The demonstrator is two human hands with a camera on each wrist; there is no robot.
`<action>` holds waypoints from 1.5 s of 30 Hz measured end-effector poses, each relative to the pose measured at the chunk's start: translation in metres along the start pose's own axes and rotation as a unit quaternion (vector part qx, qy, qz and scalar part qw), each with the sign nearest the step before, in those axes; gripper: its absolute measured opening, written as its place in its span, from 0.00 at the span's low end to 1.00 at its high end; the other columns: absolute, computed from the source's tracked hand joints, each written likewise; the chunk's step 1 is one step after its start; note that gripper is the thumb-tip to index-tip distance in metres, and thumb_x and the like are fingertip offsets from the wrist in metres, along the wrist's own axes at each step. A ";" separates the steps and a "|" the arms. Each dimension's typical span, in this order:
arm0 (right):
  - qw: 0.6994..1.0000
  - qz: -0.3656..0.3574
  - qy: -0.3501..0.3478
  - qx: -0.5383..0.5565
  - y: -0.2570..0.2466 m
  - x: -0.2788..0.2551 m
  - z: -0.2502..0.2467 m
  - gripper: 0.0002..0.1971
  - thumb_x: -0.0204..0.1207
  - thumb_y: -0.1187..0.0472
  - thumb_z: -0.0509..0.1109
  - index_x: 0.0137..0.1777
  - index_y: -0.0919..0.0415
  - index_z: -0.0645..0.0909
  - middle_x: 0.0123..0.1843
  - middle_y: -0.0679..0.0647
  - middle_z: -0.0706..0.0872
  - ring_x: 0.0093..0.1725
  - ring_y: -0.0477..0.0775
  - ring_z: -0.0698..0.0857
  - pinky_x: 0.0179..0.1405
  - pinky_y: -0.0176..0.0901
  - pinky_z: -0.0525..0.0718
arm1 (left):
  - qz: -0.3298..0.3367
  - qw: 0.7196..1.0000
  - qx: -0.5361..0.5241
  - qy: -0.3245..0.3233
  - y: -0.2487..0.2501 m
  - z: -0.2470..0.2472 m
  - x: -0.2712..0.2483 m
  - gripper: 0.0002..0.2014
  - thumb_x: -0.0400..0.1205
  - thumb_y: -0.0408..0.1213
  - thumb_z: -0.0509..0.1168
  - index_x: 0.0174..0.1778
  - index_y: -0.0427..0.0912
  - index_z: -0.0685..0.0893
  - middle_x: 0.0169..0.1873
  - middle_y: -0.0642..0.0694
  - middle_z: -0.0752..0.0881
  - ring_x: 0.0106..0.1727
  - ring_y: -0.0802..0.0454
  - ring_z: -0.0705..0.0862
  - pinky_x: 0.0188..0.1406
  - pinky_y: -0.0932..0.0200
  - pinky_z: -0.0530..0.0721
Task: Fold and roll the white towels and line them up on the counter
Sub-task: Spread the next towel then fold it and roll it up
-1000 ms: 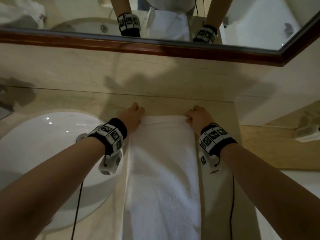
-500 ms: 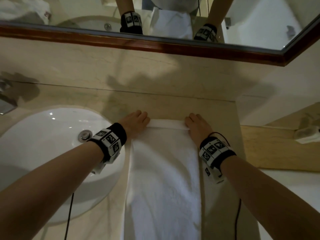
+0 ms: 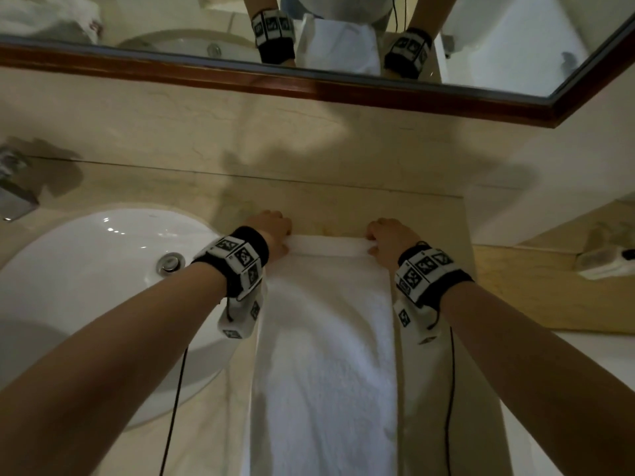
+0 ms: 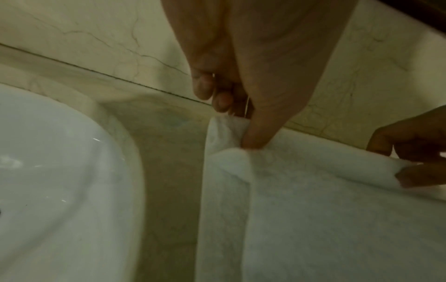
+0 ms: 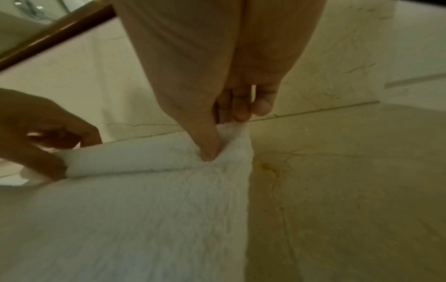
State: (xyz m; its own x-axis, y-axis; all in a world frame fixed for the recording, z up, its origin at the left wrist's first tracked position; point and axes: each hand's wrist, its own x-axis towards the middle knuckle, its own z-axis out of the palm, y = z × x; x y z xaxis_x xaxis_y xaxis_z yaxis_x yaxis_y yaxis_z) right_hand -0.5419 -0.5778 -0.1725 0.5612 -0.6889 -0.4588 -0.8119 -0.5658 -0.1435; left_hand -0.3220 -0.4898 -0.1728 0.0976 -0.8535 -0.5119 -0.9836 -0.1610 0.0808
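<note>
A long white towel (image 3: 326, 355), folded into a narrow strip, lies on the beige marble counter (image 3: 343, 207) and runs from near the back wall toward me. Its far end is turned over into a thin roll (image 3: 328, 244). My left hand (image 3: 275, 231) pinches the roll's left end, thumb on top and fingers curled behind, as the left wrist view shows with the left hand (image 4: 241, 118) on the towel (image 4: 325, 209). My right hand (image 3: 381, 237) pinches the right end the same way; in the right wrist view the right hand (image 5: 217, 129) grips the towel (image 5: 135, 219).
A white oval sink (image 3: 86, 304) with a metal drain sits just left of the towel. A chrome tap (image 3: 13, 194) stands at the far left. A wood-framed mirror (image 3: 309, 80) hangs on the back wall. A raised ledge (image 3: 549, 286) lies to the right.
Both hands turned the towel's far edge over toward me, so a thin roll has formed where the flat end lay. The hands have stayed at the far end.
</note>
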 end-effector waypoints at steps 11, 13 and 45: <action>0.997 -0.037 0.055 0.028 -0.006 -0.036 0.026 0.11 0.77 0.61 0.65 0.58 0.63 0.76 0.60 0.57 0.78 0.59 0.58 0.78 0.54 0.44 0.75 | 0.102 0.985 0.132 0.043 0.010 0.030 -0.039 0.17 0.83 0.36 0.55 0.67 0.37 0.72 0.65 0.39 0.73 0.63 0.40 0.75 0.54 0.47 0.79; 0.998 -0.045 0.029 0.020 -0.006 -0.038 0.020 0.12 0.78 0.57 0.65 0.57 0.63 0.76 0.58 0.56 0.78 0.57 0.58 0.80 0.52 0.43 0.76 | 0.113 0.979 0.151 0.074 0.009 0.027 -0.045 0.16 0.81 0.36 0.60 0.63 0.37 0.77 0.61 0.38 0.77 0.58 0.40 0.79 0.46 0.49 0.82; 0.990 -0.056 0.132 -0.010 -0.003 -0.040 0.033 0.16 0.75 0.68 0.65 0.63 0.70 0.75 0.59 0.65 0.81 0.57 0.65 0.79 0.51 0.53 0.77 | 0.104 0.991 -0.046 0.065 0.000 0.018 -0.027 0.20 0.82 0.49 0.62 0.68 0.46 0.76 0.63 0.45 0.76 0.64 0.43 0.75 0.63 0.51 0.74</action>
State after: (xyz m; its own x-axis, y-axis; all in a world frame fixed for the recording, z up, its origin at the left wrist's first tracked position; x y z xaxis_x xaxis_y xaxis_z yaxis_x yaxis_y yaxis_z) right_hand -0.5674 -0.5342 -0.1825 0.6719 -0.7143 -0.1959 -0.7406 -0.6522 -0.1617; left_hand -0.3275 -0.4577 -0.1747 -0.0817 -0.9285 -0.3623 -0.9673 -0.0137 0.2531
